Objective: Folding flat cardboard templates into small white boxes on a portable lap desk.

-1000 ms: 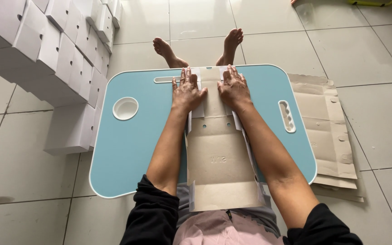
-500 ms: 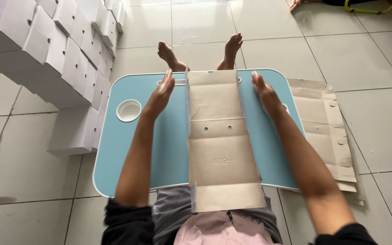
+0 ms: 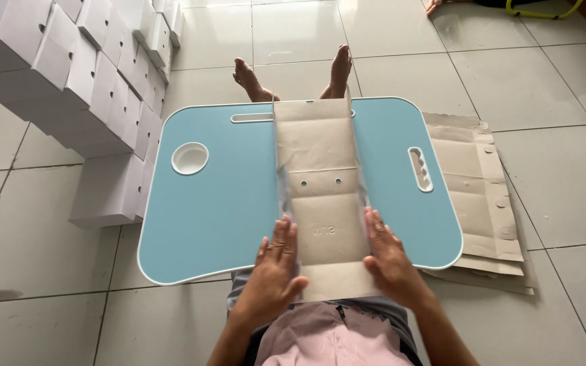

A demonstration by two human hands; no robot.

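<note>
Brown cardboard, a long flat box blank [image 3: 320,190], lies lengthwise down the middle of a light blue lap table [image 3: 225,203], its near end overhanging onto my lap. Both long side flaps are raised a little. My left hand [image 3: 276,268] lies flat and open against the near left flap, fingers spread. My right hand [image 3: 384,254] lies flat and open against the near right flap. Neither hand grips anything.

To fold these sides well, I judge both palms should press evenly along the crease lines, keeping the blank square to the table so it does not skew.

Bare feet [image 3: 293,71] show beyond the far edge of the table. More flat cardboard blanks [image 3: 483,183] are stacked on the tiled floor [image 3: 564,203] to the right. Finished white boxes [image 3: 76,88] are piled to the left.
</note>
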